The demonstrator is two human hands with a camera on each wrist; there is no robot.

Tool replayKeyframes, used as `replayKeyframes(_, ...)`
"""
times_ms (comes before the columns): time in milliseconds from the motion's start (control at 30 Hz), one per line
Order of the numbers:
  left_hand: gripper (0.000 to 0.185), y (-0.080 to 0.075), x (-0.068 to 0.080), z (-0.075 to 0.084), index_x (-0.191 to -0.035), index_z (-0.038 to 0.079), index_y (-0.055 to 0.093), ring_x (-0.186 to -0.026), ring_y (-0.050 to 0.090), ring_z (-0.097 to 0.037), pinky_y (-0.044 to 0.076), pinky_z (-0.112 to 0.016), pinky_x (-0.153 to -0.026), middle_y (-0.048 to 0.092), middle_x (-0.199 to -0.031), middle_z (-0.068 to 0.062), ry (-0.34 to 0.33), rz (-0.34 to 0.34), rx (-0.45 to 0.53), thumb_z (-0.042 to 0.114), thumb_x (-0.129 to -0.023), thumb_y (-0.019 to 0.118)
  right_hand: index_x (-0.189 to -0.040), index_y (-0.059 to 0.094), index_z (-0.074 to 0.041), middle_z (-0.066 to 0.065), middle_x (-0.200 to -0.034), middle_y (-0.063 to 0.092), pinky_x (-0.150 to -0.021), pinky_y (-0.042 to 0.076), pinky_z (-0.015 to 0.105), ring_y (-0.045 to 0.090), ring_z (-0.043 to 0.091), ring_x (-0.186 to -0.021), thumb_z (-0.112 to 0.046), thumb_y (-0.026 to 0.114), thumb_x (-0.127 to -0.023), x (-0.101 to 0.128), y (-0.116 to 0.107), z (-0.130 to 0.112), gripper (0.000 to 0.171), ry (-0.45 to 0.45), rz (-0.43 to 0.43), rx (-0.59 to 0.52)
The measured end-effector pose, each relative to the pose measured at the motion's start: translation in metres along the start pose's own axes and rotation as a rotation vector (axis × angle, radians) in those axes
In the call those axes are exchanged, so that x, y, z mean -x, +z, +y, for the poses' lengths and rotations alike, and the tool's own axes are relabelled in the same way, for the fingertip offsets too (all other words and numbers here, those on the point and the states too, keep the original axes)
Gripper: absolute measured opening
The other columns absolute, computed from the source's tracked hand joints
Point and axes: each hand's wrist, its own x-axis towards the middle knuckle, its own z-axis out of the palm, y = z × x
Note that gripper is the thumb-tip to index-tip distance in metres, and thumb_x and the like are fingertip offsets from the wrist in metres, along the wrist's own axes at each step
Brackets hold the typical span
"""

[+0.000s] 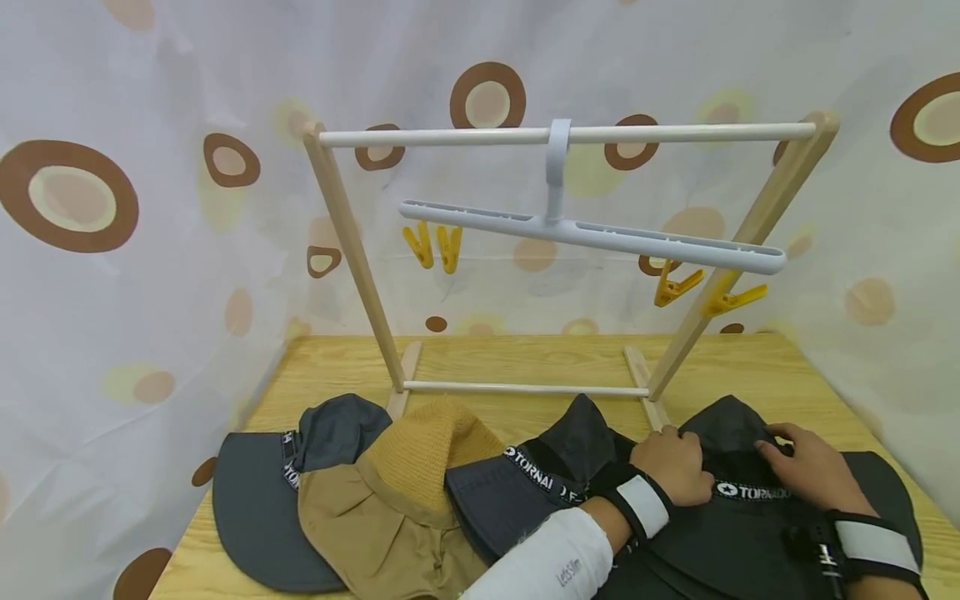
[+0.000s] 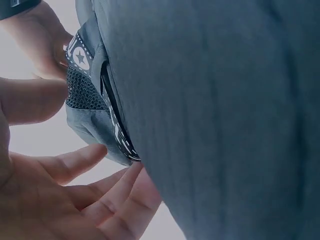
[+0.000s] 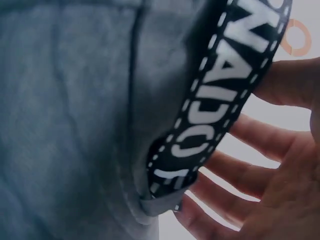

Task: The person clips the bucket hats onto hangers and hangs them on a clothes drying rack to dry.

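In the head view a dark sun hat (image 1: 731, 429) with a wide brim and white lettering on its band lies at the front right. My left hand (image 1: 672, 471) is at the left side of its crown, and my right hand (image 1: 813, 471) is at the right side. Seen from the left wrist, spread, relaxed fingers (image 2: 117, 200) meet the hat (image 2: 210, 120) where band and brim join; the thumb stands apart. From the right wrist, loosely bent fingers (image 3: 250, 175) touch along the lettered band (image 3: 210, 95), their tips partly hidden behind it.
A wooden rack with a white top bar (image 1: 465, 137) stands behind, bearing a white hanger (image 1: 600, 236) with several yellow clips (image 1: 450, 248). Left of my hands lie a navy hat (image 1: 502, 483), a tan hat (image 1: 420, 500) and a grey hat (image 1: 262, 508), overlapping on the wooden table (image 1: 517, 357).
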Motion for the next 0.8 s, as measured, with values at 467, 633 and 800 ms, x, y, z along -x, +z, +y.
replayKeyframes(467, 0.029, 0.010, -0.006, -0.005, -0.114, 0.035, 0.064, -0.099, 0.060, -0.006, 0.049, -0.024, -0.074, 0.061, -0.114, 0.014, 0.011, -0.039, 0.067, 0.053, -0.091, 0.062, -0.136, 0.039, 0.020, 0.045, -0.124, 0.053, -0.077, 0.051, 0.057, 0.057, 0.058, -0.106, -0.033, 0.045, -0.105, -0.005, 0.001, 0.003, 0.061, 0.034, 0.020, -0.069)
replayKeyframes(633, 0.035, 0.006, -0.005, -0.010, -0.122, 0.029, 0.062, -0.094, 0.062, -0.008, 0.049, -0.025, -0.069, 0.061, -0.113, 0.010, 0.024, -0.046, 0.159, 0.048, -0.093, 0.061, -0.130, 0.049, 0.015, 0.041, -0.116, 0.059, -0.073, 0.051, 0.055, 0.061, 0.055, -0.100, -0.023, 0.054, -0.102, 0.000, 0.006, 0.001, 0.048, 0.011, 0.144, -0.114)
replayKeyframes(800, 0.047, 0.000, -0.005, -0.014, -0.134, 0.023, 0.055, -0.100, 0.064, -0.009, 0.050, -0.023, -0.075, 0.062, -0.122, 0.009, 0.070, -0.043, 0.246, 0.048, -0.095, 0.058, -0.127, 0.053, 0.011, 0.038, -0.113, 0.062, -0.070, 0.048, 0.051, 0.062, 0.046, -0.091, -0.022, 0.056, -0.100, 0.009, 0.002, -0.007, 0.043, 0.046, 0.270, -0.155)
